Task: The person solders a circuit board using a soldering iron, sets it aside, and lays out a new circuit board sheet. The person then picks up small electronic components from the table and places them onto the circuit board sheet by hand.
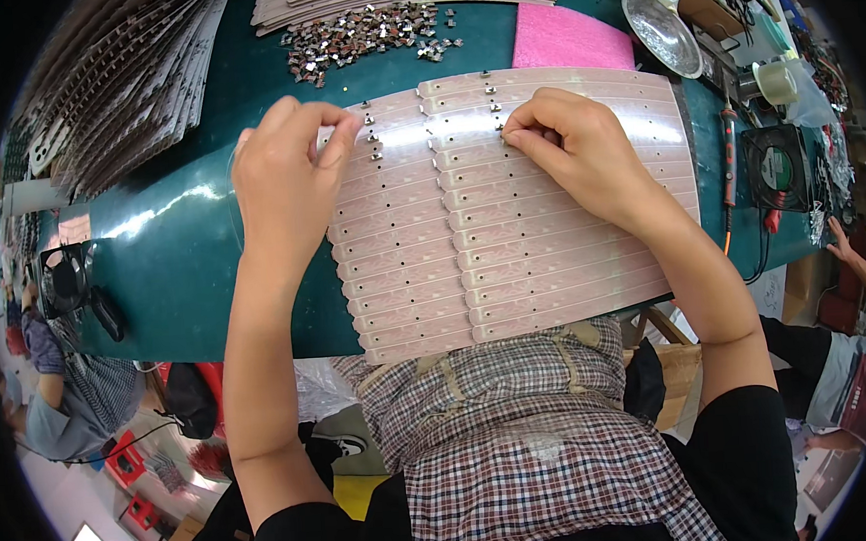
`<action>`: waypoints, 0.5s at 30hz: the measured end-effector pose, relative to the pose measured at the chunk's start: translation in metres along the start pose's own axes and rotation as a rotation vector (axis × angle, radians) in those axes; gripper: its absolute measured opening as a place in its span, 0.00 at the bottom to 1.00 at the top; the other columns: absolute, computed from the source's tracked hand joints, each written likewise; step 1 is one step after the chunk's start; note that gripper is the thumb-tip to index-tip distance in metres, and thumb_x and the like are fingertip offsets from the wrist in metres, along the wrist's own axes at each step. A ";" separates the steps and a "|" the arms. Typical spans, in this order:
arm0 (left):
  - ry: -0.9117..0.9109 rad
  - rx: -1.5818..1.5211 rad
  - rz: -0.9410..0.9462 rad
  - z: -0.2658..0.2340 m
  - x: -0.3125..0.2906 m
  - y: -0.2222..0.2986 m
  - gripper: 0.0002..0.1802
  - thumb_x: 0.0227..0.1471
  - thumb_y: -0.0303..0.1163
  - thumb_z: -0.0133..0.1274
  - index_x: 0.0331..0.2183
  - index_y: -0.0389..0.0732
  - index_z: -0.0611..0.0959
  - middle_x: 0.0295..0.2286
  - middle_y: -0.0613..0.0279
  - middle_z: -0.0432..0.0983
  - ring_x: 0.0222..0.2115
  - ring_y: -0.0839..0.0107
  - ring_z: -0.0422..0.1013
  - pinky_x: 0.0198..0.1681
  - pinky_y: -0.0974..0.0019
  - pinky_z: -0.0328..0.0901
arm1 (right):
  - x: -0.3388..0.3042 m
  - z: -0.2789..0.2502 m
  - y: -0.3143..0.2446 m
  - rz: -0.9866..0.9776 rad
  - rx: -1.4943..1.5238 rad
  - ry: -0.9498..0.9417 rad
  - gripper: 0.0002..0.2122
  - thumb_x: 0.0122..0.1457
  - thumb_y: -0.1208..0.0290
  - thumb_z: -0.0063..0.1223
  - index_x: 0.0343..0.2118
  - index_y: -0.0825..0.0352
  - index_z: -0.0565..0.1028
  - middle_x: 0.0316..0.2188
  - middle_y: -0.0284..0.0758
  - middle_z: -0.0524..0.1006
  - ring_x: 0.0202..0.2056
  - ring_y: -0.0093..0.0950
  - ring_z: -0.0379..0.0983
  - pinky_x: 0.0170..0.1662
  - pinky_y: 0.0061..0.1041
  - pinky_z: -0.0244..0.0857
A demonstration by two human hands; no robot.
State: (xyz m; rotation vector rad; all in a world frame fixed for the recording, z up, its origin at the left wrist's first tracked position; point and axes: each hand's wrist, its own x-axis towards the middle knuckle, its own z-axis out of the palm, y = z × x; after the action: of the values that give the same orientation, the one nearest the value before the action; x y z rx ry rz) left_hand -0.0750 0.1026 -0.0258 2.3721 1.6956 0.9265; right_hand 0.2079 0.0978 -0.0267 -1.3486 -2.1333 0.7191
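Two pinkish-beige panels of joined circuit-board strips [557,215] lie overlapping before me, dotted with small dark holes. Small metal clips [376,156] sit in the upper rows of the left panel, and others [490,91] in the right one. My right hand [584,155] rests over the right panel, thumb and forefinger pinched on a small metal clip [503,137] at a row's hole. Beside the left panel's upper edge, my left hand [291,170] is closed in a pinch. Whatever its fingertips may hold is too small to make out.
A heap of loose metal clips [367,37] lies beyond the panels on the green table [160,285]. Pink foam [570,38] is at the far right of it. Stacked boards [139,80] stand at left; a soldering iron [730,157] and a fan [775,169] at right. Other people work nearby.
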 end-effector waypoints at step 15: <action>-0.055 -0.011 0.097 0.063 0.065 0.005 0.05 0.49 0.34 0.64 0.31 0.46 0.87 0.27 0.67 0.76 0.29 0.67 0.74 0.35 0.63 0.66 | -0.004 0.013 -0.004 -0.426 -0.440 0.144 0.04 0.47 0.77 0.61 0.25 0.67 0.76 0.24 0.36 0.73 0.28 0.37 0.73 0.32 0.34 0.68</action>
State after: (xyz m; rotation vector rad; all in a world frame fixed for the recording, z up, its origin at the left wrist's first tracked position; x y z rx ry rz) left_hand -0.0249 0.1752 -0.0478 2.4676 1.5651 0.8729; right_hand 0.1982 0.0911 -0.0342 -1.0421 -2.4289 -0.0187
